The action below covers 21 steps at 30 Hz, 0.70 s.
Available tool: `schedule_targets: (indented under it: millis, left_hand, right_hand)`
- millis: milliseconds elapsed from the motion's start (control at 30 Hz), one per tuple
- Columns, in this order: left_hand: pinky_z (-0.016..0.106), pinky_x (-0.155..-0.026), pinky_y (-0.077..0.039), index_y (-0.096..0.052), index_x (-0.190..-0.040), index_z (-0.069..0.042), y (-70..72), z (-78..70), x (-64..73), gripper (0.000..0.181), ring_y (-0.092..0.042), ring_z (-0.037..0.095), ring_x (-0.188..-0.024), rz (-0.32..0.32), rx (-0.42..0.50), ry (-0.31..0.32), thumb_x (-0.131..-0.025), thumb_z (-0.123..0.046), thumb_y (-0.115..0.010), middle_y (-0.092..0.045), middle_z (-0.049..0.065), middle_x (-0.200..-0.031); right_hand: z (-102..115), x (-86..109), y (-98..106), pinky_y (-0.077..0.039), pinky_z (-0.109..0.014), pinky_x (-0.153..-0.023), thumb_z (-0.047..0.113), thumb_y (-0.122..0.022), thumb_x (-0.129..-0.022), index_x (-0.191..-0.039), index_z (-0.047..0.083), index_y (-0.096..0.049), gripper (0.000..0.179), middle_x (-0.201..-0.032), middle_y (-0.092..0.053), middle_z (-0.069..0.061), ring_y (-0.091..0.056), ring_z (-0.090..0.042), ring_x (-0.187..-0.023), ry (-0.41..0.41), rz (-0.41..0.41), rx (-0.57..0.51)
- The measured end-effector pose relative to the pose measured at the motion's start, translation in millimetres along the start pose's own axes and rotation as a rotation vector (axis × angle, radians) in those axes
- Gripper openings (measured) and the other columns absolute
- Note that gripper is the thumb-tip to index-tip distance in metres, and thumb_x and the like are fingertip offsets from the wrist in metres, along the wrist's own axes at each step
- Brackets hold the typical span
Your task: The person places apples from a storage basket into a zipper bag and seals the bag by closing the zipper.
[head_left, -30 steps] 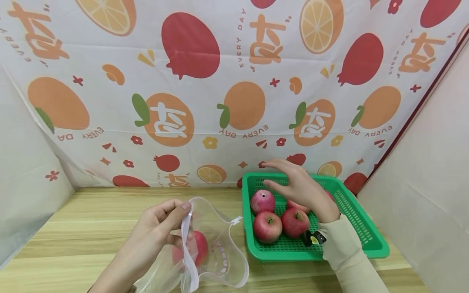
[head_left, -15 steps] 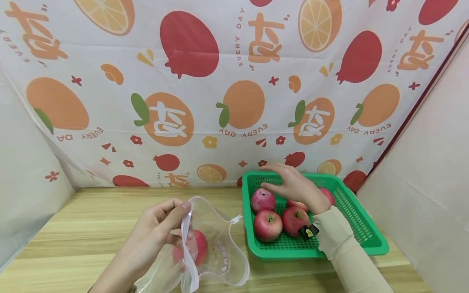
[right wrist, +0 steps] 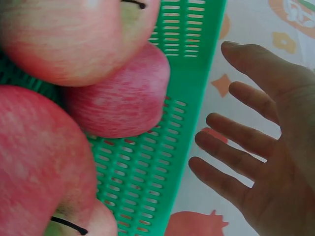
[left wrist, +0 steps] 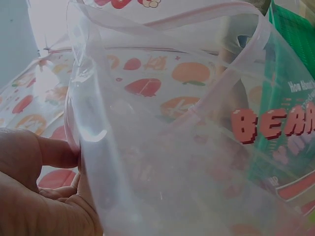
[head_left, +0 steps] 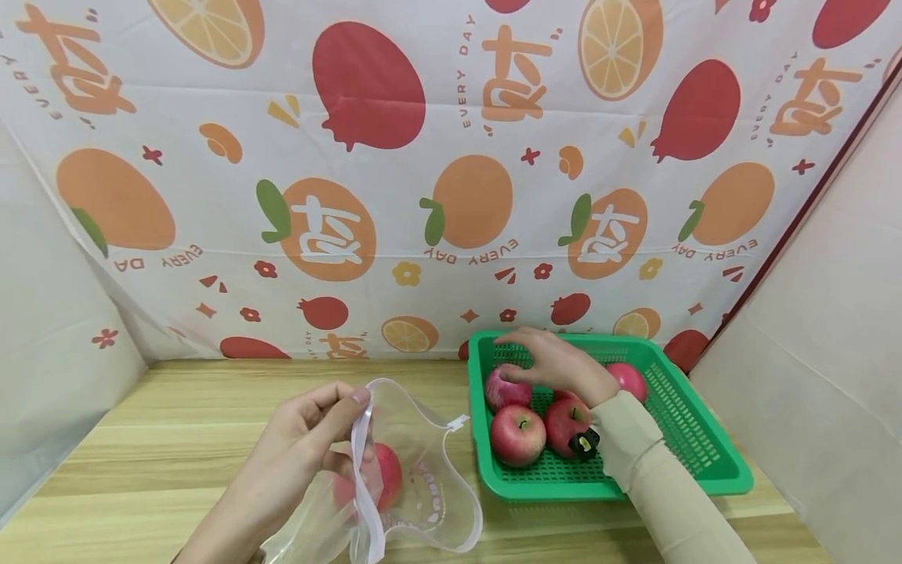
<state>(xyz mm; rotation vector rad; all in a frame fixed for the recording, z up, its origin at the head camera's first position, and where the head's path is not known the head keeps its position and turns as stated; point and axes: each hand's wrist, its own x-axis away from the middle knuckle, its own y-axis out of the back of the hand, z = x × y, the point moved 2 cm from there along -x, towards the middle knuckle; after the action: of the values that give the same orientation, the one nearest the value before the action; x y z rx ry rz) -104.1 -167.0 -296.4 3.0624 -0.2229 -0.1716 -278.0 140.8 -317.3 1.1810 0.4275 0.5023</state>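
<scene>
My left hand [head_left: 299,450] pinches the zip edge of a clear plastic bag [head_left: 433,489] between thumb and fingers. A red apple [head_left: 389,474] shows through the plastic. In the left wrist view, printed red letters [left wrist: 243,127] mark the bag's side. Over the back left of a green basket [head_left: 535,492], my right hand [head_left: 564,368] hovers with fingers spread, thumb overlapping the back left apple [head_left: 502,394]. The right wrist view shows these fingers [right wrist: 241,137] apart, holding nothing, beside that same apple [right wrist: 123,101].
More apples lie in the basket: a front left one [head_left: 517,436], one beside it [head_left: 564,423] partly behind the wrist camera [head_left: 585,442], and one at the back right [head_left: 629,380]. A fruit-print cloth [head_left: 409,196] hangs behind the wooden table [head_left: 176,462]. A pale wall stands right of the basket.
My right hand has come down and slightly left, closer to the back left apple, and its sleeve has shifted left too. The left hand and bag stay put.
</scene>
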Motion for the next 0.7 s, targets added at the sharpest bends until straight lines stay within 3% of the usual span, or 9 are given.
schedule_targets:
  millis: [700]
  left_hand:
    - [0.035,-0.059,-0.06,-0.063,-0.097,-0.005,-0.2,0.5,-0.2,0.023,-0.069,0.022,-0.069,0.007,0.001,-0.003,-0.107,-0.024,-0.054,-0.064,0.004,-0.079]
  right_hand:
    - [-12.6,-8.2,-17.8,-0.047,-0.052,-0.11,0.034,-0.074,-0.094,-0.144,0.018,-0.058,0.055,-0.146,-0.057,-0.006,-0.052,-0.027,-0.133,-0.06,0.099,0.027]
